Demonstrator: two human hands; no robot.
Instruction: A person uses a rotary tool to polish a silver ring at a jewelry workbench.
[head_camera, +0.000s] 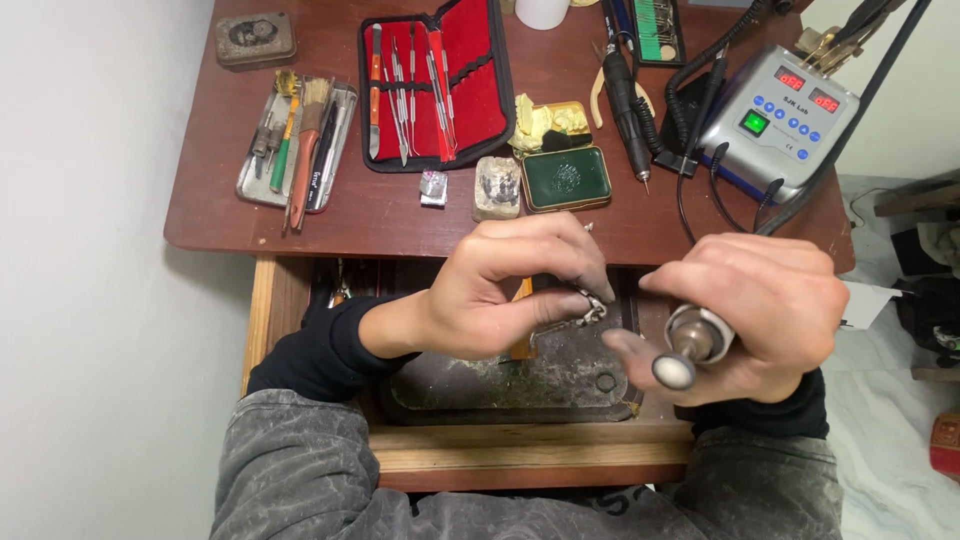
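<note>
My left hand (505, 290) pinches a small silvery metal piece (590, 310), maybe a ring, between thumb and fingertips over an open drawer. My right hand (765, 310) grips a rotary handpiece (695, 340) whose round white polishing tip (673, 371) points toward me, close to the metal piece. Both hands hover above a dark, dusty tray (530, 385) in the drawer. Black sleeves under grey cuffs cover my wrists.
On the brown desk (400, 215) lie a red-lined case of metal hand tools (437, 85), a metal tray of brushes and tools (297, 140), a green tin (566, 178), a yellow-filled tin (545, 122), a second handpiece (627, 100) and a grey control box (780, 120) with cables.
</note>
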